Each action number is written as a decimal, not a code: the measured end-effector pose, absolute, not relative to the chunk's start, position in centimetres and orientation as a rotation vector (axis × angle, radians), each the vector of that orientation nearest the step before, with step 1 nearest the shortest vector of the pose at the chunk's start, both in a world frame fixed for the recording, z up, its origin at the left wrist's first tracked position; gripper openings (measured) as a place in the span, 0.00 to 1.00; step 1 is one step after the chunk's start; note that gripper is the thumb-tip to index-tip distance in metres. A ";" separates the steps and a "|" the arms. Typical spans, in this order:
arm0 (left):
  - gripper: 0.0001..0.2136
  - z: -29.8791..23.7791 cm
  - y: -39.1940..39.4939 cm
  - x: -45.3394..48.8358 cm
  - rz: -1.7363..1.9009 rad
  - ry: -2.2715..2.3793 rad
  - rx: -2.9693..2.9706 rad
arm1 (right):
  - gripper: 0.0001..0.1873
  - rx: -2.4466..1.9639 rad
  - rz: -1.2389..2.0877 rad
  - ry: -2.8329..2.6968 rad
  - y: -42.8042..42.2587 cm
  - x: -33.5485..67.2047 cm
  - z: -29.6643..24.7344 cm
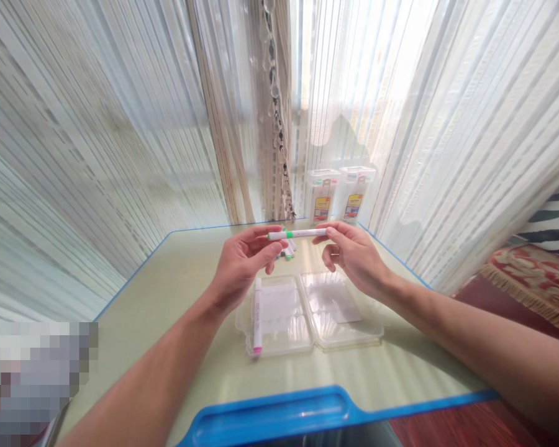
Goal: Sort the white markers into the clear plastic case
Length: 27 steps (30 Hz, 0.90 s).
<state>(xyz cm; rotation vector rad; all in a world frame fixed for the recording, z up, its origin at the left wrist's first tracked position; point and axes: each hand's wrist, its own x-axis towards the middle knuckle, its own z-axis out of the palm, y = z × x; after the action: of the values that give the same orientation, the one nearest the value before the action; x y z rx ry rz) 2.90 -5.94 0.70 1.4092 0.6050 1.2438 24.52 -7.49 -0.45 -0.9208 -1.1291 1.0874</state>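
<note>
A white marker with a green end and green band (310, 233) is held level above the table, between my two hands. My right hand (354, 251) pinches its plain right end between thumb and fingers. At the green-tipped end, my left hand (242, 264) has the marker between its thumb and fingers. Below lies a clear plastic case (284, 344), opened flat in two halves. A white marker with a pink end (258, 316) rests along the left side of the case. Behind my hands are a few more markers (289, 251), partly hidden.
Two upright clear plastic boxes with labels, a left one (322, 197) and a right one (355, 195), stand at the table's back edge. The pale green table (168, 273) has a blue rim and a blue front tray (274, 406). String curtains (144, 124) hang behind.
</note>
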 end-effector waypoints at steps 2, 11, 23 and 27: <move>0.16 0.7 -6.1 2.9 1.194 0.562 1.402 | 0.12 -0.931 1.100 -1.120 -7.4 24.6 -0.5; 0.16 0.8 -6.7 2.9 1.049 0.455 1.420 | 0.12 -0.961 1.140 -1.112 -7.4 24.5 -0.7; 0.16 1.0 -6.7 2.9 1.048 0.484 1.428 | 0.12 -0.957 1.135 -1.096 -7.4 24.5 -0.8; 0.14 0.9 -6.3 2.9 1.118 0.552 1.382 | 0.12 -0.957 1.111 -1.081 -7.2 24.6 -0.8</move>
<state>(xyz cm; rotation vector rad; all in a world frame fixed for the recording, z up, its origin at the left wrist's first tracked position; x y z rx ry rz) 2.91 -6.29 0.85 1.3824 0.5517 1.1179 24.61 -7.25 -0.82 -0.9568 -1.0811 1.1109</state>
